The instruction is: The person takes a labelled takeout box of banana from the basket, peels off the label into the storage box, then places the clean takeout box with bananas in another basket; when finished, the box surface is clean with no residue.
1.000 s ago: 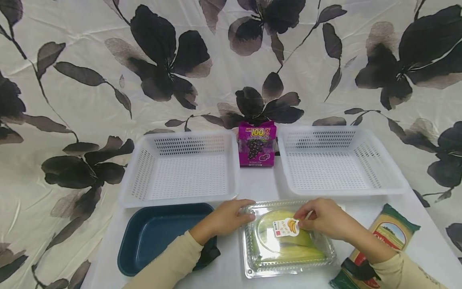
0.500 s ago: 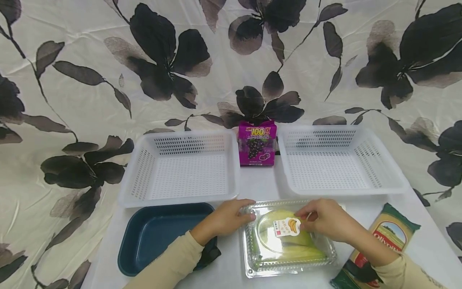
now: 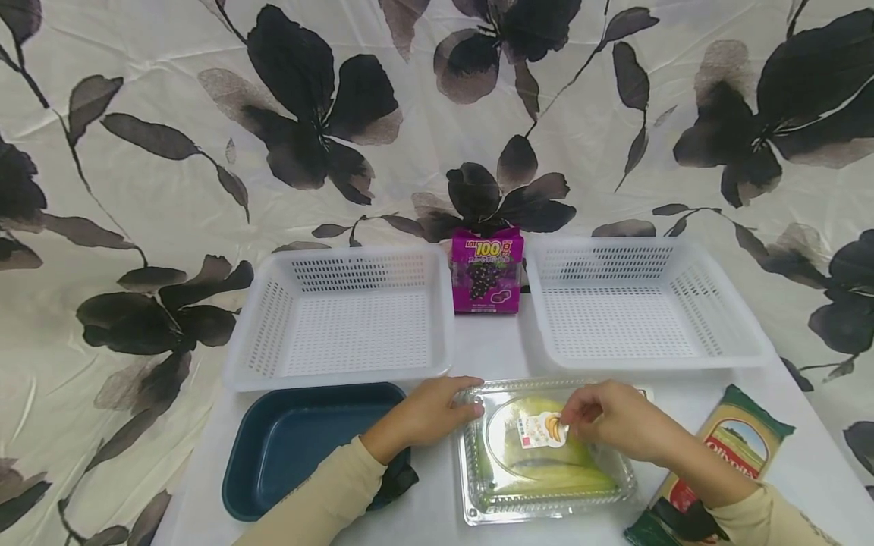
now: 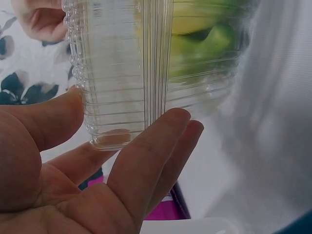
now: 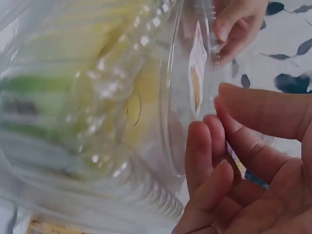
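A clear plastic clamshell container (image 3: 546, 500) lies on the white table, with yellow-green fruit (image 4: 204, 44) inside that looks like bananas. On its lid sits a white label sticker (image 3: 538, 431) with a banana picture. My left hand (image 3: 425, 409) holds the container's far left corner, thumb at the lid's edge and fingers against the side wall. My right hand (image 3: 617, 421) is over the lid, its bent fingertips right at the sticker's right end. In the right wrist view the sticker (image 5: 196, 73) lies along the lid, and nothing shows between the thumb and fingers.
Two white perforated baskets (image 3: 341, 375) (image 3: 655, 360) stand behind, with a purple grape candy pack (image 3: 485, 273) between them. A dark blue tray (image 3: 239, 455) is at the left, partly under the left arm. A green and tan packet (image 3: 734, 440) lies partly under the right arm.
My right fingertips have shifted slightly about the sticker's right end, now more bunched together. The left hand and the container stay in place.
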`<control>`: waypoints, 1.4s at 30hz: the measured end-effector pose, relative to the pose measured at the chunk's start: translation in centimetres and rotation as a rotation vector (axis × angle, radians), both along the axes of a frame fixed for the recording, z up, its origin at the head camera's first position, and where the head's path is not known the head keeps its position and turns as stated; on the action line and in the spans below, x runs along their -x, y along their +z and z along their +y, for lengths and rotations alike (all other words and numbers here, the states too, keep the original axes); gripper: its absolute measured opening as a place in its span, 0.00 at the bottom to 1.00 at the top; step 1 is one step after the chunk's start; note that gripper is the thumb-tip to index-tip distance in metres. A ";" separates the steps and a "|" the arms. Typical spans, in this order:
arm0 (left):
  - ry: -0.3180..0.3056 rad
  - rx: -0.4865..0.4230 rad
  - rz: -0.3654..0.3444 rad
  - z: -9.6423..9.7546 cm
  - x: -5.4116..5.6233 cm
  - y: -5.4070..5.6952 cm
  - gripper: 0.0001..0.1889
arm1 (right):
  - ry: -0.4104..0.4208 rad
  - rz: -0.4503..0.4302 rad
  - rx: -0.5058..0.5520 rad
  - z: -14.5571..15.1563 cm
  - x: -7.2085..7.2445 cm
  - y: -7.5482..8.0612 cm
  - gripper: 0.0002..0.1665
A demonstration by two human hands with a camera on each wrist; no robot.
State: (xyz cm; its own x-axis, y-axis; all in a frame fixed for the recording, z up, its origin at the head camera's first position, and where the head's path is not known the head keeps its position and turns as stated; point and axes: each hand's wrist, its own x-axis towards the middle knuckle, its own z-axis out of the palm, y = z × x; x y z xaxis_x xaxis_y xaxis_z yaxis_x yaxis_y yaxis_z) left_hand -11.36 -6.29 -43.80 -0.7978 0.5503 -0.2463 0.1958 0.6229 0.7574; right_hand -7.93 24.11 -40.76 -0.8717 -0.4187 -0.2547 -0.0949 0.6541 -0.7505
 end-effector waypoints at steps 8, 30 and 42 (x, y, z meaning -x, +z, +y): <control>-0.004 -0.002 0.003 0.0 0.0 -0.1 0.26 | -0.009 0.147 -0.120 -0.5 -0.3 -0.2 0.20; 0.001 0.000 0.012 0.1 -0.1 0.2 0.26 | -0.083 0.136 -0.119 -0.4 -1.1 -0.2 0.15; 0.005 0.004 0.034 0.1 -0.1 0.0 0.26 | -0.077 -0.030 0.004 0.0 -1.2 -0.3 0.11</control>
